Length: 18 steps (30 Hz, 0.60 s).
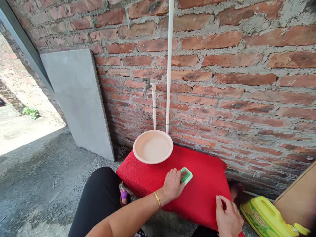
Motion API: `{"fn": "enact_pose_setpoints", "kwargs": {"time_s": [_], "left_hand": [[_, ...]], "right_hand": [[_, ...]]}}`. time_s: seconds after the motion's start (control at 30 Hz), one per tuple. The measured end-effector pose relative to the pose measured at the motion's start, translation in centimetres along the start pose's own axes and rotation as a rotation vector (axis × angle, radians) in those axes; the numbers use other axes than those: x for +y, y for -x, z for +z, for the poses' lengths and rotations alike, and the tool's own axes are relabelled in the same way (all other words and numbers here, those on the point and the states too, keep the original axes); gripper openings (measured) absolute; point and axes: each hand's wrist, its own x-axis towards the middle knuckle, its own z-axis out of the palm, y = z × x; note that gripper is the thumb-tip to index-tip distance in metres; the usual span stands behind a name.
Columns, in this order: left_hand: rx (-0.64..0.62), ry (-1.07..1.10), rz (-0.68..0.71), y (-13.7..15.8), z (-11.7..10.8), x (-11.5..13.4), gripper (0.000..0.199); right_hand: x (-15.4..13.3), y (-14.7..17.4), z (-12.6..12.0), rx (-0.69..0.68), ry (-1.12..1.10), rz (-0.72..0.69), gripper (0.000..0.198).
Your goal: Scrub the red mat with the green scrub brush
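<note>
Left hand (172,182), curled with its fingers closed over the near-left end of a green brush (186,176), lies palm down about midway along the desk (217,168). Bristles show toward the camera on the brush's uncovered end; gripping it by one end seems to give the firmest hold and leaves the rest free. Whether the brush presses the red cloth (202,168) or hovers just above, I cannot tell. One gold bracelet (157,199) circles that wrist. Right hand (229,215), its fingers bent and thumb near the forefinger, is at the desk's near-right corner, perhaps steadying the cloth there; whether it pinches any fabric cannot be made out.

Farther out, a pale basin (153,147) sits at the far-left corner, probably put there to be close to the tap (146,85) on the brick wall (247,108) behind. Past the right edge, a yellow jug (266,217) is beside a tan board (297,197). Beyond the left edge, a grey slab (79,102) leans on the wall, which seems to keep it upright.

Counted: two hands, one brush, one basin, one tap, two white pipes (170,65), one jug, one slab.
</note>
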Motion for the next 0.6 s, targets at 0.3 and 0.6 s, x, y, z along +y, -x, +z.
{"fn": "enact_pose_setpoints", "kwargs": {"time_s": [0.3,0.6], "left_hand": [[0.059,-0.119,-0.115,-2.3,0.1,-1.2,0.039],[0.048,-0.029,-0.002,-1.7,1.0,1.2,0.042]], "right_hand": [[0.1,0.1,0.3,0.093,0.013,-0.105,0.061],[0.3,0.2,0.3,0.111,0.015,-0.151,0.059]]}}
